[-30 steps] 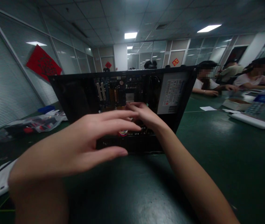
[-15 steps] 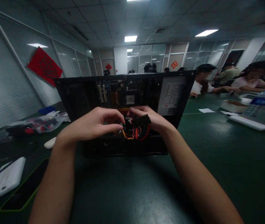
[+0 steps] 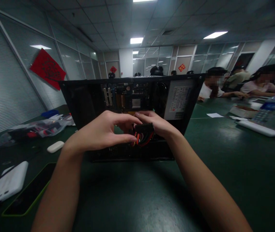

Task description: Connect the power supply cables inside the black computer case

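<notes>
Right hand (image 3: 158,124): fingers curled shut over the plug (image 3: 144,129), holding it.
Left hand (image 3: 101,132): thumb and forefinger nearly pinched at the plug's left end; grip unclear.
Plug: between both hands' fingertips, wires (image 3: 141,141) looping beneath, case (image 3: 84,96) just behind.
Care: likely best to grip the plug body, not the wires, and keep it level.

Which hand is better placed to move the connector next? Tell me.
Probably right. The right hand grips the black connector from above, before the open case. The left hand only has its thumb by the wires; whether it grips them is unclear.
</notes>
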